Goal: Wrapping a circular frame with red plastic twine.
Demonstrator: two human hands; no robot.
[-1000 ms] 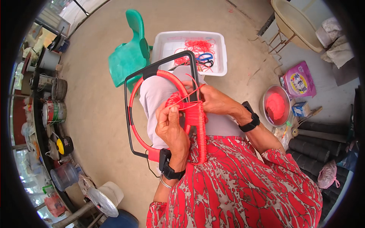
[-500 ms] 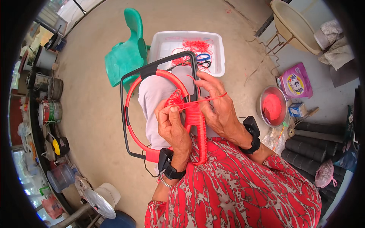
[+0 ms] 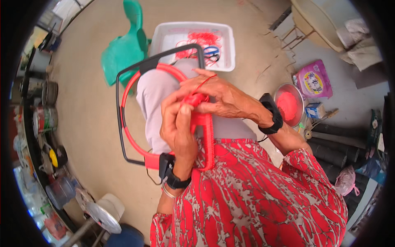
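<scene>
A small bundle of red cord (image 3: 194, 99) is pinched between the thumb and fingers of my left hand (image 3: 179, 133). My right hand (image 3: 226, 96) has come over the same bundle, its thumb and fingers closed around it, and a strand of cord runs across its fingers. Under both hands, on my lap, lies a black frame (image 3: 119, 111) with a red ring (image 3: 126, 131) inside it. The near right side (image 3: 209, 144) of the frame is tightly wrapped in red cord. My hands hide part of the wrapping behind the bundle.
Ahead stands a white tray (image 3: 230, 49) holding loose red cord and blue-handled scissors (image 3: 212, 51). A green chair (image 3: 119, 57) is beside it. On the right are a metal bowl (image 3: 301, 115), a purple bag (image 3: 323, 78) and dark rolls (image 3: 329, 152). Shelving with pots lines the left.
My right hand has moved left onto the cord bundle, which was stretched toward it before. The whole view has shifted, so the scene sits slightly higher and farther left.
</scene>
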